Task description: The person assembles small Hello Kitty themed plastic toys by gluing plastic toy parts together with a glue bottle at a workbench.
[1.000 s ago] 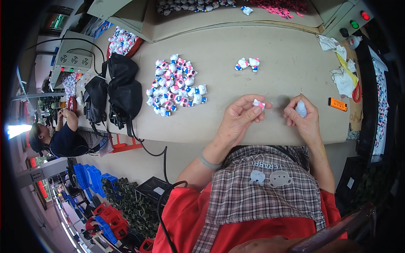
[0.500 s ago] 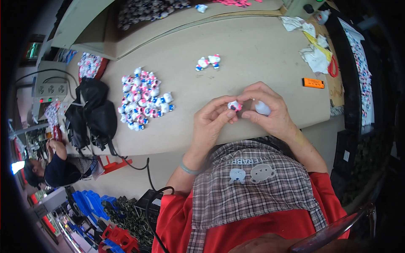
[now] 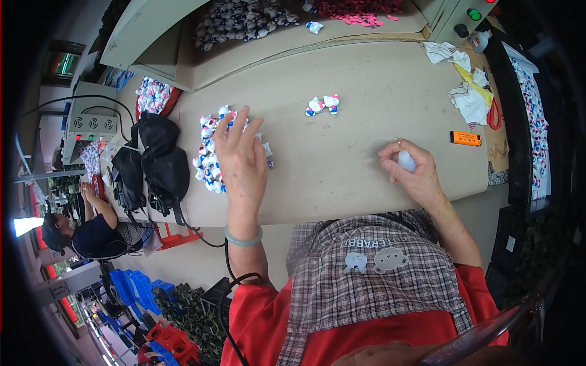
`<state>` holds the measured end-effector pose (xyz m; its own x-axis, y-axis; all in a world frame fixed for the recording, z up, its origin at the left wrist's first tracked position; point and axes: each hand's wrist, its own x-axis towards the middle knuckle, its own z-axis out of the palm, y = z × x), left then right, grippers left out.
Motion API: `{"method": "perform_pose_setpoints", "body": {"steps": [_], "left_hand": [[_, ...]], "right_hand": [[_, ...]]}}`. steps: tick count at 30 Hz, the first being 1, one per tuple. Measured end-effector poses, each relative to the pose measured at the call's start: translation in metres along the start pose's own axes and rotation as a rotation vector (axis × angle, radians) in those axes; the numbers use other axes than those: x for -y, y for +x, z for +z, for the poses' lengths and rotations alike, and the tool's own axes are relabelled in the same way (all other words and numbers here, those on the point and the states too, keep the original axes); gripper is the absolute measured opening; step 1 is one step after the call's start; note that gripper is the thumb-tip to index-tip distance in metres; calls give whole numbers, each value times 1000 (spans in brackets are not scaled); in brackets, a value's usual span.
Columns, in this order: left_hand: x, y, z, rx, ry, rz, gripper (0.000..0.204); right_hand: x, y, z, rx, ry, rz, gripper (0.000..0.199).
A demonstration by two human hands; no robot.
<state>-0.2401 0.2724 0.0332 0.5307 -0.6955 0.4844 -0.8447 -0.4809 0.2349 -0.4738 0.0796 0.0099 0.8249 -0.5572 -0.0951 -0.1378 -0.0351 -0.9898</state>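
Note:
My left hand [image 3: 242, 165] reaches over a pile of small white figurines [image 3: 207, 169] with pink and blue parts. Its fingers are spread, and no figurine can be seen gripped in it; the hand covers part of the pile. Off to the right, my right hand [image 3: 422, 177] is curled around a small pale squeeze bottle [image 3: 406, 161], held low over the table. Two more figurines [image 3: 322, 105] sit together farther back on the table, between the two hands and touching neither.
An orange box [image 3: 465, 138], red-handled scissors [image 3: 494, 114] and crumpled cloths [image 3: 470, 100] lie at the right. Black bags [image 3: 160, 161] flank the pile. Behind, a shelf holds many figurines [image 3: 238, 27] and pink pieces [image 3: 360, 12]. Another person [image 3: 91, 232] sits far left.
My left hand has gone from the middle to the pile on the left, and the figurine it held is out of its fingers. My right hand, still with the bottle, has drawn apart rightward.

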Motion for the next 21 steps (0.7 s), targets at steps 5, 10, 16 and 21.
{"method": "perform_pose_setpoints", "body": {"steps": [5, 10, 16, 21], "left_hand": [[-32, 27, 37, 11, -270, 93, 29], [-41, 35, 61, 175, -345, 87, 33], [-49, 26, 43, 178, -563, -102, 35], [-51, -4, 52, 267, -870, -251, 35]], "right_hand": [[4, 3, 0, 34, 0, 20, 10], [8, 3, -4, 42, 0, 46, 13], [7, 2, -18, 71, 128, 28, 25], [-8, 10, -16, 48, 105, -151, 21]]}}
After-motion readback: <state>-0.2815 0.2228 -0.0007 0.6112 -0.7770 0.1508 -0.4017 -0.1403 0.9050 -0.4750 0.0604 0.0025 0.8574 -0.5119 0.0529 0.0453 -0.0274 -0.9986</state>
